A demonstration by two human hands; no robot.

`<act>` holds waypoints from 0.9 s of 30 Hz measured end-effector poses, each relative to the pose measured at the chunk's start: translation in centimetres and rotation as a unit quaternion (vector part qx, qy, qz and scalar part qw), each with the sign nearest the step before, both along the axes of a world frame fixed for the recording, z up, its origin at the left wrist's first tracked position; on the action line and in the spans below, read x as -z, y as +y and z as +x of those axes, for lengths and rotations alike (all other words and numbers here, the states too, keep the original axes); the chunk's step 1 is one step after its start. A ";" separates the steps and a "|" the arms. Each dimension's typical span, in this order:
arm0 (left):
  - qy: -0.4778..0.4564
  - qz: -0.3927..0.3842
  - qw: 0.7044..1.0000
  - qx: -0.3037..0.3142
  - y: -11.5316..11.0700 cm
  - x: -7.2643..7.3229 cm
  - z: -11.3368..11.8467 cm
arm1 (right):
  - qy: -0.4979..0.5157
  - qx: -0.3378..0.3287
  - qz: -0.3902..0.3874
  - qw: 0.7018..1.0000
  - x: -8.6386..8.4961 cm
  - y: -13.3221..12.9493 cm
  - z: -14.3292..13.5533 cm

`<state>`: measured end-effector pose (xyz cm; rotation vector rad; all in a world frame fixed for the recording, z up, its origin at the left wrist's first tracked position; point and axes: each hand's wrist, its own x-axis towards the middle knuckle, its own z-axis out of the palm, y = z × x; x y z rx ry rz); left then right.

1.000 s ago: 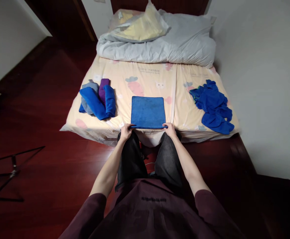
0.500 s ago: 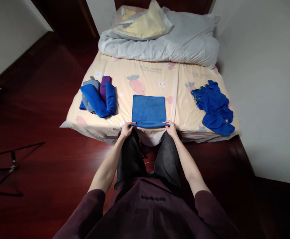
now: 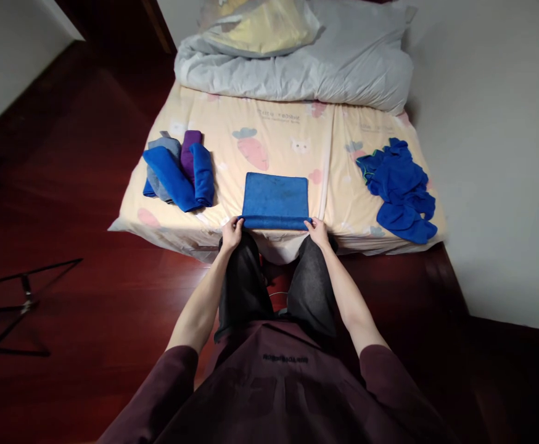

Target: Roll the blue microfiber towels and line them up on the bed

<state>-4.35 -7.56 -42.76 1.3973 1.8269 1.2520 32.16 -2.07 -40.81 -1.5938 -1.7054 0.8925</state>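
Blue cloth point(image 3: 275, 196) lies on the bed point(image 3: 279, 161), close to its near edge, with a narrow band point(image 3: 275, 222) turned over along the side facing the person. The left hand point(image 3: 232, 234) pinches the left end of that band between thumb and fingers, and the right hand point(image 3: 317, 234) pinches the right end; the hands are well apart, the cloth between them. To the left sits a group of rolled cloths point(image 3: 172, 179) in blue, grey and purple; to the right, a crumpled blue pile point(image 3: 399, 185). Beyond lies a grey quilt point(image 3: 343, 71).
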 end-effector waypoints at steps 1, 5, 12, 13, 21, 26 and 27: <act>0.002 -0.001 1.000 -0.001 0.0 0.0 0.0 | -0.013 0.003 -0.005 1.000 -0.1 0.0 -0.1; 0.023 -0.010 1.000 -0.008 0.1 0.0 0.1 | -0.059 0.022 -0.020 0.998 -0.5 -0.2 -0.4; 0.053 -0.040 0.998 -0.020 0.4 -0.3 0.4 | -0.087 0.027 -0.018 0.996 -0.9 -0.4 -0.7; 0.055 -0.039 0.997 -0.022 0.4 -0.3 0.4 | -0.091 0.028 -0.018 0.995 -0.9 -0.4 -0.7; 0.051 -0.031 0.998 -0.010 0.2 0.4 -0.2 | -0.119 0.034 -0.006 0.992 -0.9 -0.6 -0.7; 0.032 -0.008 0.999 -0.012 0.1 0.9 -0.6 | -0.111 0.036 -0.001 0.993 -1.0 -0.6 -0.7; 0.034 -0.006 0.999 -0.014 0.1 0.9 -0.6 | -0.110 0.035 0.000 0.993 -1.1 -0.6 -0.7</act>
